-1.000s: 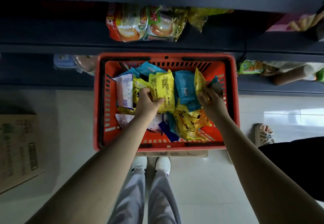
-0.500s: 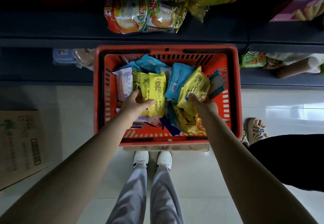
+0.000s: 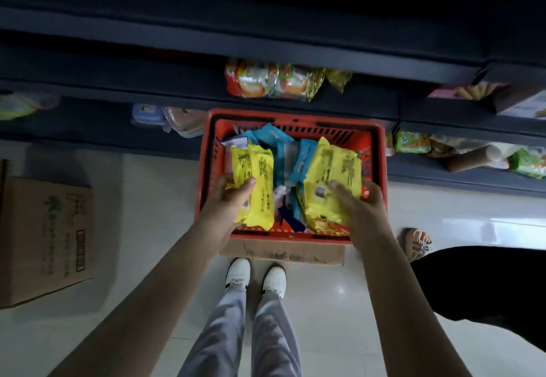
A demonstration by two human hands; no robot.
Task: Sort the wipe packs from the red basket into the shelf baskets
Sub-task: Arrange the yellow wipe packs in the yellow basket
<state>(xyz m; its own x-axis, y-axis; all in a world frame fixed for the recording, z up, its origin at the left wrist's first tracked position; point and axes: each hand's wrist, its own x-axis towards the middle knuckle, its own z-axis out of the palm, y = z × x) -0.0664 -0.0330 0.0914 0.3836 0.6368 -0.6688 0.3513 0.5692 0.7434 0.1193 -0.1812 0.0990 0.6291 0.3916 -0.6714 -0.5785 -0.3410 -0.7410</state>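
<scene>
Above the red slotted plastic basket (image 3: 295, 118), left hand (image 3: 230, 199) fingers curl round one yellow film wipe pack (image 3: 261, 181), right hand (image 3: 365, 209) clamps a second yellow film wipe pack (image 3: 334, 170). Slick wrappers could slip out mid-lift!

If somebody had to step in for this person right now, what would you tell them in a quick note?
Left hand grips the left yellow pack; right hand grips the right yellow pack. Both packs are over the red basket.
Blue packs and others lie in the basket.
Done: two packs picked up; none seen placed.
Left: carry these two to the shelf baskets, which are not in view, then sort the rest.
</scene>
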